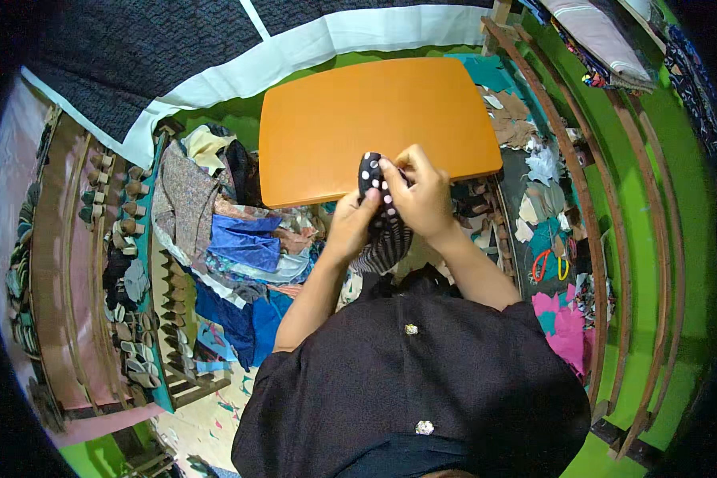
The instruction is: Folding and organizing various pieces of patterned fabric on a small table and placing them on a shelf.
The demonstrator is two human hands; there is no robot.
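Note:
Close in front of my chest, both hands hold a black cloth piece (384,211) with pale polka dots on its upper part and stripes lower down. Its top end is narrow and rounded; whether it is a finished item cannot be made out. My left hand (350,225) pinches its left side, thumb on top. On the upper right edge, the fingers of my right hand (417,193) are closed, with the thumb pressed on the dotted cloth. Behind the hands stands an orange-brown tabletop (358,119), its near edge just beyond them.
Piled cloth, including a blue piece (245,243), lies left of the table. Racks at the left hold several shoe-shaped pieces (139,358). Scissors with red and yellow handles (541,266) lie on a right-hand shelf among scraps and pink pieces (564,334). Wooden rails (589,199) run along the right.

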